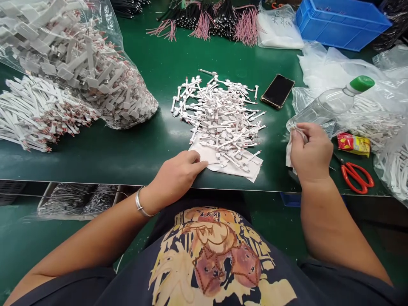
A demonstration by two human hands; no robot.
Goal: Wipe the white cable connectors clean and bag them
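A loose pile of short white cables (223,114) with small plugs lies on the green table, its near part on a white cloth (251,170). At the cloth's near left corner, my left hand (178,176) is closed, thumb and fingertips pinched on what looks like one short white cable. My right hand (310,151) is closed around a crumpled white cloth (288,155), which hangs below the fingers. Just beyond that hand, a clear plastic bottle (328,104) with a green cap lies tilted, its base close to my fingers.
A big clear bag of white cables (95,72) and a loose heap (35,110) fill the left. A phone (278,91) lies right of the pile. Red-handled scissors (357,176) and a red-yellow packet (353,144) are at right. A blue bin (341,25) stands behind.
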